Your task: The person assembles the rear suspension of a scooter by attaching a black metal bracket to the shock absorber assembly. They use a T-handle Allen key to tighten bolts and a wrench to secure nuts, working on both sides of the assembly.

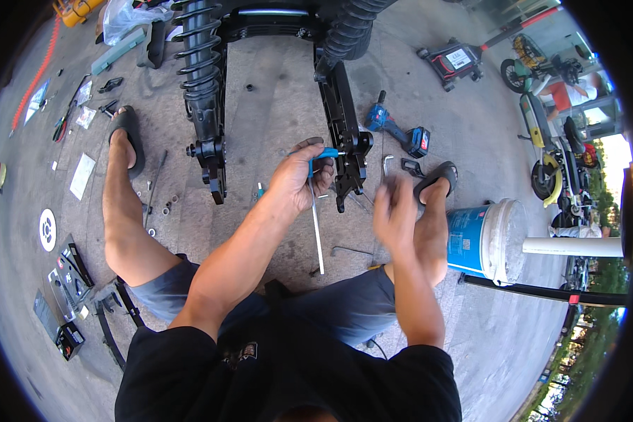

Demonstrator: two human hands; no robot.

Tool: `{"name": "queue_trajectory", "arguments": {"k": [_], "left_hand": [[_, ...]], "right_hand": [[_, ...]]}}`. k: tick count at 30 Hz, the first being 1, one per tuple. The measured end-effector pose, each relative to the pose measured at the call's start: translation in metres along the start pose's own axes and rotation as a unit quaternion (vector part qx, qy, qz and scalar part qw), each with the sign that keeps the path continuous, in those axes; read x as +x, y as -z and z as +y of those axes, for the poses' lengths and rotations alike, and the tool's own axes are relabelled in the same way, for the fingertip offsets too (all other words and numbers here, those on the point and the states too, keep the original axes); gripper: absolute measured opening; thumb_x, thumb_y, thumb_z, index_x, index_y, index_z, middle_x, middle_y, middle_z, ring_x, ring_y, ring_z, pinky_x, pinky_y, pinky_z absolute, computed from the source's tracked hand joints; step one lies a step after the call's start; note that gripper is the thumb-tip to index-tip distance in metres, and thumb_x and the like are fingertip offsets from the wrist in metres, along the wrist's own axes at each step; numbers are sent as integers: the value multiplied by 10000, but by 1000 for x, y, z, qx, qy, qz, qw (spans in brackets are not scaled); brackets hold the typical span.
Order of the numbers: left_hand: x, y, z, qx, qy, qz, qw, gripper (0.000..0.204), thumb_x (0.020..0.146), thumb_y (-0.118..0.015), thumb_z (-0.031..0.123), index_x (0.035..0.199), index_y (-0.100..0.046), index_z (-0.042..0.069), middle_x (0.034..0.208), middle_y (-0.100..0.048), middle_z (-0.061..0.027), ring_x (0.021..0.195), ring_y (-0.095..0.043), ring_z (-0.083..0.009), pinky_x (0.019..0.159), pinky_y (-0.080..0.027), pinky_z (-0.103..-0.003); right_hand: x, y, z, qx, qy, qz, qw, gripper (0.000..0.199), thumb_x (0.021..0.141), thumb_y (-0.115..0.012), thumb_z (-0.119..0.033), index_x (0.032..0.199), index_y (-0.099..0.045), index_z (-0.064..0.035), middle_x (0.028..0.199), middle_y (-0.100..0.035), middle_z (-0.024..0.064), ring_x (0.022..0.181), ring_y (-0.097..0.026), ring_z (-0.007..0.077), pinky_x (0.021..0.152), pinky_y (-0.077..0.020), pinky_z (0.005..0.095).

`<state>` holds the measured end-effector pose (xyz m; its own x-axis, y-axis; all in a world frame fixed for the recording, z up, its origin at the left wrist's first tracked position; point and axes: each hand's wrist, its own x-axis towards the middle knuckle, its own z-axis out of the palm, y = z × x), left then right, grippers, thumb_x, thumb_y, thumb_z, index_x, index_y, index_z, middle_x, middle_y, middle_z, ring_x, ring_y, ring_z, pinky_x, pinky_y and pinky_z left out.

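My left hand [303, 174] is closed around the blue handle of a T-handle hex key [317, 235]. Its long steel shaft hangs down, and its short end meets the side of the right black metal arm [352, 156]. Whether that tip sits in a bolt is too small to tell. Smeared by motion, my right hand [395, 214] is to the right of that arm's lower end; its fingers cannot be made out. The left black arm [209, 158], under a coil-spring shock [200, 63], stands apart from both hands.
A blue cordless impact wrench [399, 131] lies beyond my right hand. A white-and-blue bucket [487, 240] stands beside my right leg. Loose nuts and washers [167, 207] lie by my left leg. A red floor jack [457, 62] and parked scooters [541, 137] are farther right.
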<state>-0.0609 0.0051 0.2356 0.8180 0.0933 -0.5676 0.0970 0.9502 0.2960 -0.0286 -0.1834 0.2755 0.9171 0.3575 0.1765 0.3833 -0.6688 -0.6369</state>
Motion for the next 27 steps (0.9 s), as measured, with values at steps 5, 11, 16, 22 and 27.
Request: {"name": "queue_trajectory", "arguments": {"k": [5, 11, 16, 22, 27], "left_hand": [[3, 1, -1, -51, 21, -5, 998, 177, 948, -551, 187, 1082, -513, 77, 796, -583, -104, 598, -585, -159, 443, -527, -237], [2, 2, -14, 26, -98, 51, 994, 310, 916, -640, 261, 1156, -520, 104, 859, -571, -51, 686, -569, -155, 554, -504, -329], [9, 16, -20, 211, -379, 18, 901, 424, 954, -584, 277, 1294, -477, 47, 1044, -608, -80, 862, -600, -159, 757, -508, -301], [6, 28, -21, 367, -469, 29, 803, 483, 933, -593, 194, 1342, -421, 3, 926, -642, -119, 774, -628, -185, 730, -503, -306], [-3, 35, -7, 476, -420, 15, 773, 509, 877, -640, 156, 1314, -444, -17, 916, -638, -206, 786, -647, -321, 737, -506, -415]], "right_hand": [[-83, 8, -30, 14, 284, -203, 937, 511, 683, -769, -60, 1156, -575, -45, 943, -666, 115, 732, -681, 235, 641, -555, 323], [-18, 24, -71, -37, 326, -89, 940, 205, 735, -711, -19, 933, -661, -36, 837, -694, 102, 728, -683, 244, 656, -540, 320], [98, 6, -109, 26, 257, -41, 965, 249, 863, -671, -216, 971, -657, 7, 777, -668, 151, 660, -608, 193, 643, -490, 300], [182, -79, -108, -258, 145, -142, 945, 362, 793, -681, -299, 1067, -678, -61, 955, -695, 186, 961, -658, 343, 842, -515, 411], [172, -99, -92, -350, 234, -288, 860, 397, 796, -665, -249, 1177, -633, -140, 1106, -666, 155, 999, -647, 345, 873, -517, 426]]}}
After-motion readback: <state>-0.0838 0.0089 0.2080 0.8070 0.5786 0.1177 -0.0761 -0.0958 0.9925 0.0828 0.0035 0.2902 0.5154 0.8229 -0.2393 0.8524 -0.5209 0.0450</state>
